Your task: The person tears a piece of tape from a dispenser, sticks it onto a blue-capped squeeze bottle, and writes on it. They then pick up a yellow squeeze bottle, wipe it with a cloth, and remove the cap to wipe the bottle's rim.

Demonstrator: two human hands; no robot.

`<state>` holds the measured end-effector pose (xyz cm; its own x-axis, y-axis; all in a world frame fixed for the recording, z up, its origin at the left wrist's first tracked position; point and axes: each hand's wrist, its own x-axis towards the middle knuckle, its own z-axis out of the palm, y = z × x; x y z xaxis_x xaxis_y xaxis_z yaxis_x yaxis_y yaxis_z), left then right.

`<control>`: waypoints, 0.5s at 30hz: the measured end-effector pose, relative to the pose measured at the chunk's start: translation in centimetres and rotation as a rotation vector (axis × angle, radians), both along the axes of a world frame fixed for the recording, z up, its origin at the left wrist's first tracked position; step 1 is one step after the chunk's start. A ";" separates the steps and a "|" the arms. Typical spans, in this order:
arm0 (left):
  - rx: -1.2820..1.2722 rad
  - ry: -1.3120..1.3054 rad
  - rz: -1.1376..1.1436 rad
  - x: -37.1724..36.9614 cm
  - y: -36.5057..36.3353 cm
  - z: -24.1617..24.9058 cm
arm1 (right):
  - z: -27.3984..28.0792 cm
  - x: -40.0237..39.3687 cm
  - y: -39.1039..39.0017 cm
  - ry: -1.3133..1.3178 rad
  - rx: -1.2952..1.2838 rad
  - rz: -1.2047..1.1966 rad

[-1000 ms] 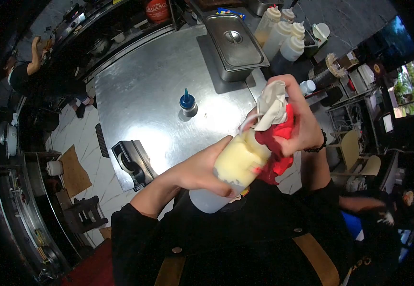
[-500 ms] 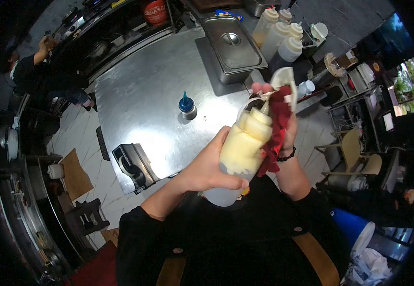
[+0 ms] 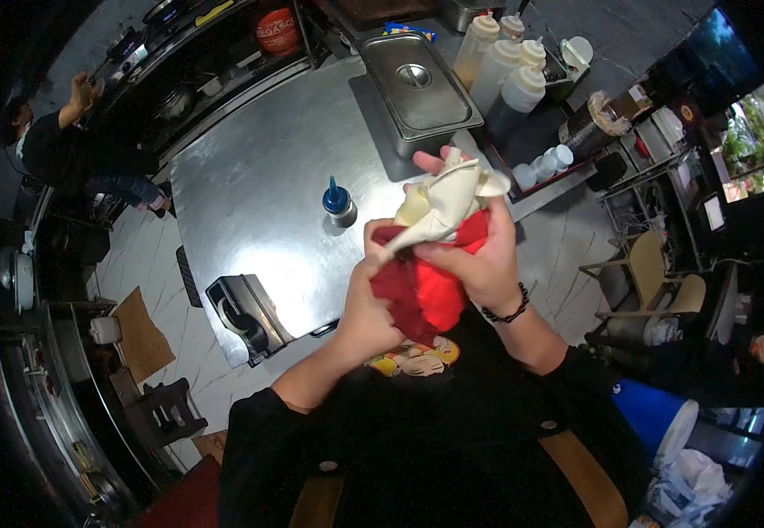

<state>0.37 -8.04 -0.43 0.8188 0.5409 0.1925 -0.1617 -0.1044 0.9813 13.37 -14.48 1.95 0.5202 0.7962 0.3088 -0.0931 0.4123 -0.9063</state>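
A red and white cloth [image 3: 435, 286] is wrapped round a squeeze bottle in front of my chest; only a little pale yellow of the bottle shows near its top. My left hand [image 3: 371, 304] grips the cloth and bottle from the left. On the right side my right hand [image 3: 483, 264] presses the cloth against the bottle, fingertips showing above the white part. A small bottle with a blue cap [image 3: 338, 204] stands upright on the steel table [image 3: 259, 167]. Behind my hands is a lidded metal pan [image 3: 422, 88].
Several squeeze bottles [image 3: 498, 70] stand at the back right beside the pan. A black and metal device [image 3: 246, 317] sits at the table's near left corner. Another person [image 3: 47, 145] stands at the far left. Chairs [image 3: 646, 273] are at the right.
The cloth has moved from the bottle's right side to cover most of it. My left hand has shifted up and left on the bottle, and my right hand has come round its front.
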 end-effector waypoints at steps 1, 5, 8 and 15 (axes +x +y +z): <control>-0.166 0.045 0.022 0.7 -0.1 0.4 | 0.0 0.8 -0.3 0.133 0.036 0.087; -0.180 0.096 -0.059 0.2 0.0 1.8 | -0.7 2.3 -1.4 0.184 0.021 0.179; -0.294 0.070 -0.167 -0.1 0.5 2.3 | -1.2 3.1 -0.8 0.212 0.067 0.235; -0.571 0.036 -0.400 -0.2 0.9 2.5 | -5.6 2.0 0.3 0.405 -0.006 0.180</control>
